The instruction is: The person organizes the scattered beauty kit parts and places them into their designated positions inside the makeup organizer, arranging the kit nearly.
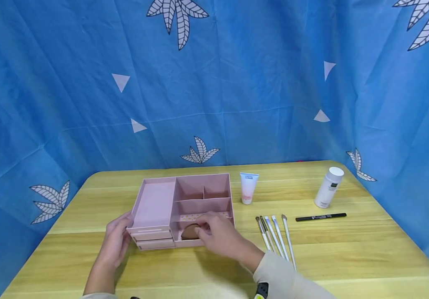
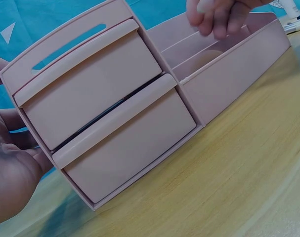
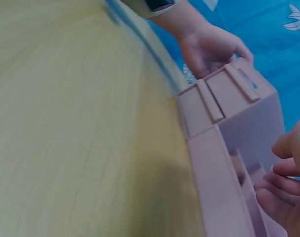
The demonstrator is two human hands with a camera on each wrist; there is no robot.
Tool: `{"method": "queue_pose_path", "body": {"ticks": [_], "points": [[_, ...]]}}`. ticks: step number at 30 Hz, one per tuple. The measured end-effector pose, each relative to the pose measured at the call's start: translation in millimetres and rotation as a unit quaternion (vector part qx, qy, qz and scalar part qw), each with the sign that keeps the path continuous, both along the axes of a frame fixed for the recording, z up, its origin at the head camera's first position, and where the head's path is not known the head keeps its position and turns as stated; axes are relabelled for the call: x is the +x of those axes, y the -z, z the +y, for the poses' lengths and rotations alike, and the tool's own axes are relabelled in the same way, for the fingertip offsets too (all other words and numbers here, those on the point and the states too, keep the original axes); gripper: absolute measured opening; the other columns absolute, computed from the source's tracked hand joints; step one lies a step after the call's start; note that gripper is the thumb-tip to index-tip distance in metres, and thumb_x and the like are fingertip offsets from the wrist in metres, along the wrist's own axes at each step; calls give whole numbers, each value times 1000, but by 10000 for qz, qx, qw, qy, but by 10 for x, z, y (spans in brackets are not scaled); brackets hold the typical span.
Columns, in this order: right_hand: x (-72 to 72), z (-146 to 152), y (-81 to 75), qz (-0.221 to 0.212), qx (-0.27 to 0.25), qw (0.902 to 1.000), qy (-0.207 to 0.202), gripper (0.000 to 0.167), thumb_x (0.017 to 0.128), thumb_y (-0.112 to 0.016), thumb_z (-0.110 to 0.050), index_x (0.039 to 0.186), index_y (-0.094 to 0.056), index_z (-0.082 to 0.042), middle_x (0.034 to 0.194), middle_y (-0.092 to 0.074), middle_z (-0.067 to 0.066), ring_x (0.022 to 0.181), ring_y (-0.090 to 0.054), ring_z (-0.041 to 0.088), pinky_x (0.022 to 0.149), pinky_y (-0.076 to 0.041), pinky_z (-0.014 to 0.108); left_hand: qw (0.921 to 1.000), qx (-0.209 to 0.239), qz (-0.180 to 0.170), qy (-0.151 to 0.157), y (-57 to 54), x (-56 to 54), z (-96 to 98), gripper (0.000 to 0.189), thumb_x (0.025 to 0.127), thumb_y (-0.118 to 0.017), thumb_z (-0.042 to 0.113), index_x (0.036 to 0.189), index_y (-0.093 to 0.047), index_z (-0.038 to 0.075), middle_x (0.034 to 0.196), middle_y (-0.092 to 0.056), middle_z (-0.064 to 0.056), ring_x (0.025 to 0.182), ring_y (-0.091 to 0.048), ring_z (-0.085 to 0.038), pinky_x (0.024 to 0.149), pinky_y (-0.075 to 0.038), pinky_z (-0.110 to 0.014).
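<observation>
A pink makeup organizer [image 1: 156, 201] with two drawers and an open divided tray sits on the table. My left hand [image 1: 115, 238] holds its left side, thumb near the top edge; the left wrist view shows the fingers [image 2: 19, 121] against the side wall. My right hand [image 1: 220, 234] hovers over the front compartment of the tray, its fingers loosely bent with nothing visible between them. In that compartment lies a brown, rounded flat piece [image 1: 190, 232], perhaps a makeup sponge or puff. Both drawer fronts [image 2: 107, 84] look pushed in.
Right of the organizer stands a white-and-pink squeeze tube [image 1: 248, 189]. Several makeup brushes [image 1: 279, 236] lie side by side near my right forearm. A black pen-shaped item [image 1: 321, 217] and a white bottle [image 1: 328, 187] are farther right. A blue curtain [image 1: 214, 83] hangs behind the table.
</observation>
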State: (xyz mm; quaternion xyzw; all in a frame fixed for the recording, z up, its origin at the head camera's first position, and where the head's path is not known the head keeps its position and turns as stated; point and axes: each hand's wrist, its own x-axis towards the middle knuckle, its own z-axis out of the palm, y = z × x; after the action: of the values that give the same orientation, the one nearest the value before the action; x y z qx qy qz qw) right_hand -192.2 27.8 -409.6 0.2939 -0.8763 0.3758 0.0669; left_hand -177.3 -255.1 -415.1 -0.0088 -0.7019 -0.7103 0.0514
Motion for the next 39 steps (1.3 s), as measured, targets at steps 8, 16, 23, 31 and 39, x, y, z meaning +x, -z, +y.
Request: {"method": "queue_pose_path", "body": {"ticks": [8,16,23,31,39], "points": [[0,236,-113,-575,-719,9957,-108,15,87,-62,-5,99,-67,3,90,-68,9,77,-63,12,69,-54,18,10000,-35,-62,-62,1,-1,8,50,101,-37,19,135,-31,-18,99,-65,19,96,-59,0,86,-50,-15],[-28,779,-95,-1314,-1016,9850,459,17,87,-64,-9,101,-66,1,85,-68,6,75,-62,12,65,-53,20,9998,131,114,-8,14,-20,24,32,101,-39,17,124,-50,-1,96,-68,10,91,-63,-5,81,-53,-20],[-1,1251,-22,-1958,-1048,9703,954,26,87,-66,-13,106,-63,5,89,-67,12,76,-64,18,62,-55,25,10000,82,-3,-30,8,-32,10,48,101,-38,18,134,-34,-16,98,-67,14,94,-62,-3,84,-52,-18],[64,1576,43,-2055,-754,9659,1386,26,86,-65,-11,107,-62,5,86,-65,7,75,-61,15,61,-54,23,9999,40,-146,-24,8,4,-2,49,101,-36,16,136,-30,-17,98,-65,18,95,-60,0,85,-50,-16],[31,1842,64,-1916,-196,9619,1943,28,86,-66,-14,107,-62,5,87,-65,5,77,-59,14,61,-51,23,9999,85,-79,11,-2,8,3,51,101,-36,18,136,-29,-18,100,-64,19,97,-59,1,88,-49,-15]]}}
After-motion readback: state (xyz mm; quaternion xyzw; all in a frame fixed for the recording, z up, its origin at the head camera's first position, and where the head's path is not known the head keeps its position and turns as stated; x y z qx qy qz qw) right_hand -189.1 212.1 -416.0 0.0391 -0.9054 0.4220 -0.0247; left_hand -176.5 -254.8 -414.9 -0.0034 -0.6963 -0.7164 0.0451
